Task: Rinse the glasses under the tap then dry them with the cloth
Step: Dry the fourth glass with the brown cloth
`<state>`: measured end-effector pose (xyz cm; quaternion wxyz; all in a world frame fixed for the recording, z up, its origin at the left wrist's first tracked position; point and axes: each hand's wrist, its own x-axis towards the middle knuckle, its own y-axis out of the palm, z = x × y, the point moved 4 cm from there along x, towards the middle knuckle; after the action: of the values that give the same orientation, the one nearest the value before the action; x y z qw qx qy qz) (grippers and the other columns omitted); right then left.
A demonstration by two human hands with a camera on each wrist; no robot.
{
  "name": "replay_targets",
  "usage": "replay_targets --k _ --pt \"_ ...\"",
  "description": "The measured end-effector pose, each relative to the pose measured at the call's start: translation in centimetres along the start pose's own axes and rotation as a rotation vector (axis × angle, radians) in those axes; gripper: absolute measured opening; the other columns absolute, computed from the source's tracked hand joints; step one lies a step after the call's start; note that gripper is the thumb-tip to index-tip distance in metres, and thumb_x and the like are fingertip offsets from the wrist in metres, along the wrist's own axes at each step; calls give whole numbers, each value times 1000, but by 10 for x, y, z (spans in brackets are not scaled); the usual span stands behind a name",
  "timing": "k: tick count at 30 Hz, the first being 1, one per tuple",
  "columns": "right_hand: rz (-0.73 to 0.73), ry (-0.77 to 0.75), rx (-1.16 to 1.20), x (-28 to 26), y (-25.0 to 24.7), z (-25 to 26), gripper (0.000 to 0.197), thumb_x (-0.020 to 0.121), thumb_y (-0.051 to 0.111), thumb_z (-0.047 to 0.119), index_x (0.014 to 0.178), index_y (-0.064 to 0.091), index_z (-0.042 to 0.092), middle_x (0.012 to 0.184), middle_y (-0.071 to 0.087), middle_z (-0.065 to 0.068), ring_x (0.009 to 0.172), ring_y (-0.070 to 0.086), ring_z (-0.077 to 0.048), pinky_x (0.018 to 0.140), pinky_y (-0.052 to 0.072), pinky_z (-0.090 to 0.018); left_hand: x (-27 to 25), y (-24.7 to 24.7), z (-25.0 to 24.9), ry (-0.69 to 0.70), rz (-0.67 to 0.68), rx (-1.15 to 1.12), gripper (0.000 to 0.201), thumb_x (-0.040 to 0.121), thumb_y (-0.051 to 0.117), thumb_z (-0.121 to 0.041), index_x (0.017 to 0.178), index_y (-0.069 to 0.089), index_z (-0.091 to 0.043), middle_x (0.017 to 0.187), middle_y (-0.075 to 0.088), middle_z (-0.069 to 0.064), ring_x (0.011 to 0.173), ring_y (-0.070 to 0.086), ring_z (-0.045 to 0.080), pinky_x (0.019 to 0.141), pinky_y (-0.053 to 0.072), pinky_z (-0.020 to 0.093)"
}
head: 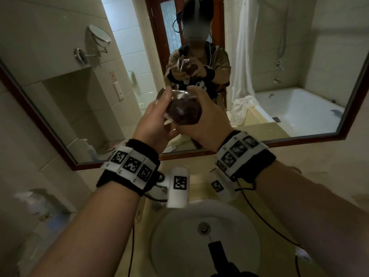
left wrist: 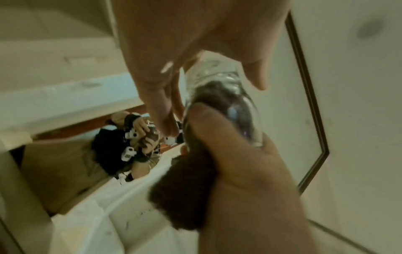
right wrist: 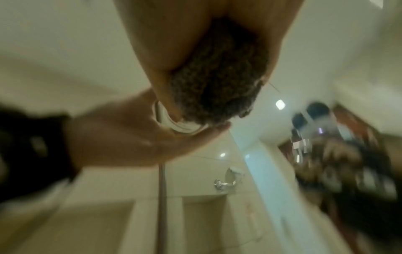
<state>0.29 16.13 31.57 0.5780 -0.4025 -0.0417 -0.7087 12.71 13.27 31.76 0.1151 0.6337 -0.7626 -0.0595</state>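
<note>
Partly hidden between the two hands, one clear drinking glass (head: pixel 175 100) is held up in front of the wall mirror (head: pixel 299 136), above the white washbasin (head: pixel 179 246). Only its rim and part of its wall show in the head view; the rest is covered by palms and by the dark brown cloth (head: pixel 184 113) stuffed inside it. The left hand (head: pixel 153 124) cups the glass from the left with fingers curled round it, and the left wrist view confirms that grasp, thumb on one side and fingers on the other. The right hand (head: pixel 209 122) clutches the one cloth, pushed into the glass mouth; in the right wrist view the cloth bulges out between thumb and fingers, though that picture is badly blurred. The tap cannot be made out; wrist cameras and marker bands cover the spot behind the basin. One round shaving mirror (head: pixel 99 34) on an arm appears as a reflection.
</note>
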Motion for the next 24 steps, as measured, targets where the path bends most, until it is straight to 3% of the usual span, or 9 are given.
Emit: replay_targets --k 3,8,10,12,14,16,19,21,24 --pt "-24 -72 -155 -2 2 0 86 74 77 30 145 29 21 128 58 -3 112 58 -19 92 39 -21 1 5 1 -1 15 -57 42 92 61 -38 123 61 -10 110 71 12 96 71 24 65 57 30" --pt "-86 160 293 -2 2 -9 83 67 84 17 137 37 18 103 54 20 86 55 11 73 41 -1 4 4 -10 158 22 -1 61 78 73 -28 130 53 -2 120 65 19 104 67 32 75 56 36" --pt "128 328 751 1 8 -15 72 70 80 7 132 42 7 104 59 -1 81 62 -6 66 52 -20 4 2 -12 161 85 30 64 78 71 -27 133 49 -2 125 61 22 108 65 34 81 55 40" --pt "271 410 943 3 10 -20 69 71 75 8 131 44 2 106 58 -16 78 64 -20 61 53 -32 5 0 -11 144 121 82 64 80 69 -29 135 47 -4 128 60 21 112 63 35 83 55 41" --pt "191 375 745 2 7 -18 71 69 79 11 131 44 5 109 59 -10 85 64 -17 68 55 -29 5 0 -8 131 87 93 63 83 70 -33 135 47 -8 127 61 17 111 63 33 78 56 39" --pt "38 172 295 0 -1 -10 77 70 81 16 135 39 14 115 57 2 97 60 -9 84 49 -18 3 0 -5 79 20 56 62 83 68 -44 134 50 -13 123 64 12 106 67 28 73 57 36" --pt "11 -73 -107 -4 2 1 84 75 76 27 143 29 21 128 56 -3 112 57 -16 97 42 -24 3 1 1 -2 -12 -16 50 87 64 -44 126 57 -13 112 70 8 99 70 24 70 57 33" --pt "28 -37 -96 -3 3 0 90 73 77 29 146 23 22 130 55 -1 114 57 -17 98 43 -27 4 0 1 14 -38 -2 42 89 65 -38 122 60 -13 105 72 6 94 71 22 65 56 31" --pt "14 118 176 -6 5 -5 101 65 85 21 145 23 22 125 54 3 109 55 -9 94 43 -19 6 -2 -1 102 -54 56 42 87 69 -30 123 59 -9 103 69 5 93 70 23 60 55 30"
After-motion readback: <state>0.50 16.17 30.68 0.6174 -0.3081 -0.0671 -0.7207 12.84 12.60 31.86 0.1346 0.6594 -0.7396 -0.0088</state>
